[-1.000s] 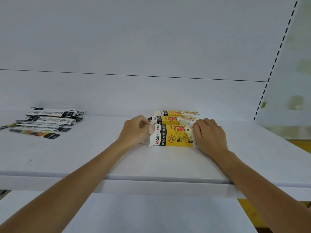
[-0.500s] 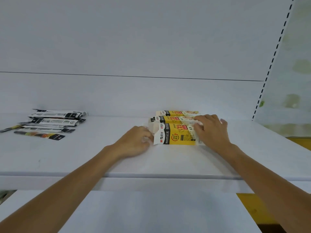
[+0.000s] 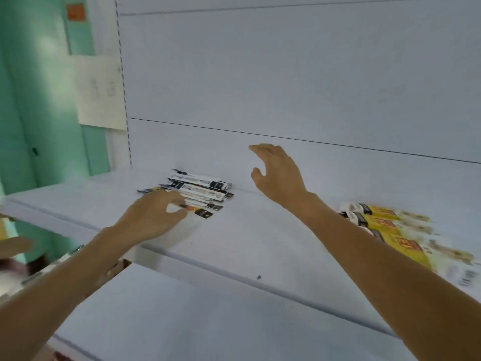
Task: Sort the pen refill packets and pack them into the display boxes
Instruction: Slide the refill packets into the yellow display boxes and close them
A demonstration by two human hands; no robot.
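Stood at the picking step: pinched the nearest packet (image 3: 201, 211) of the pile (image 3: 200, 185) on the shelf (image 3: 260, 230) with the left hand (image 3: 153, 217), held the right hand (image 3: 278, 175) spread and empty nearby, well apart from the boxes (image 3: 385, 225); probably needed next a lift and carry boxward.

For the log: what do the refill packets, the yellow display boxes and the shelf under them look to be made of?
The refill packets look like thin printed plastic film: slim, flat sleeves with crisp edges. The display boxes are probably printed cardboard, given their flat panels and folded ends, though motion blur hides detail. The shelf is likely painted sheet metal: smooth matte white with a rounded front lip.
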